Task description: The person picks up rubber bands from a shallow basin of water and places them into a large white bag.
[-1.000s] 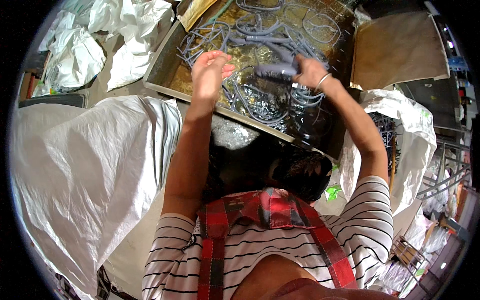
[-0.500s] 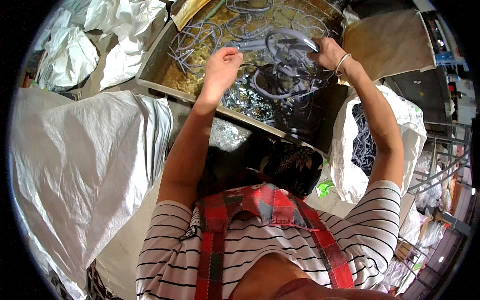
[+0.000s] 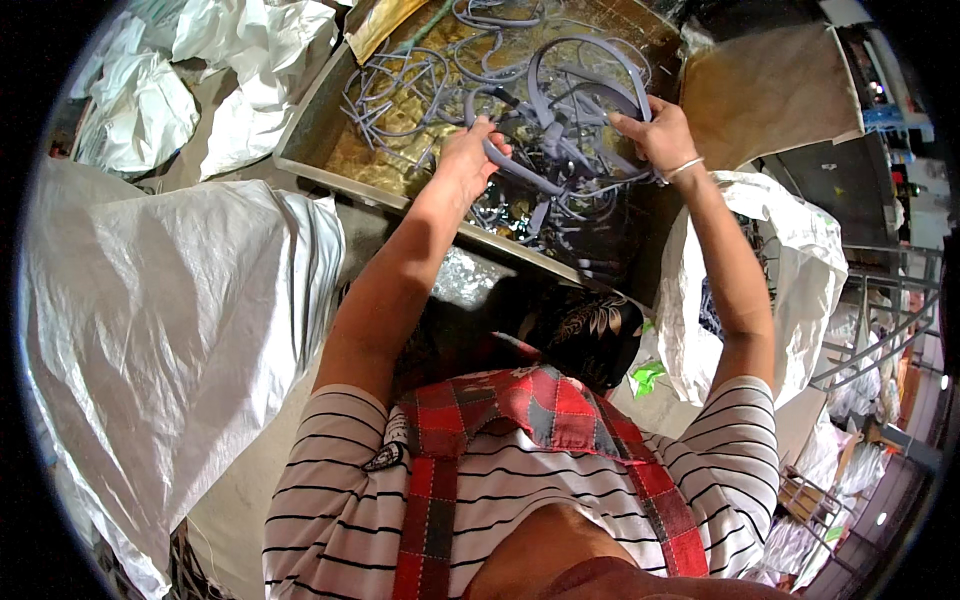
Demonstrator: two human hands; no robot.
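A tangle of grey, rubbery strips (image 3: pixel 533 85) hangs in loops between my hands over a shallow metal tub (image 3: pixel 345 183) of water. My left hand (image 3: pixel 470 160) is closed round one strip at the tangle's near left side. At the right, my right hand (image 3: pixel 660 137) pinches the large upper loop, its thumb pointing inward. The tangle's lower ends reach down toward the water, and I cannot tell how far they dip in. More grey strips (image 3: pixel 400 85) lie loosely coiled in the tub's left part.
An open white sack (image 3: pixel 800 225) with grey strips inside stands beside my right forearm. Behind it a brown sheet (image 3: pixel 775 90) adjoins the tub. White sacking (image 3: pixel 170 330) spreads at the left, with more white bags (image 3: pixel 150 115) beyond. A green scrap (image 3: pixel 648 376) lies on the floor.
My left hand has moved right and nearer, onto a strip of the tangle. The right hand has come slightly nearer, and the grey loops, blurred before, now hang spread between both hands.
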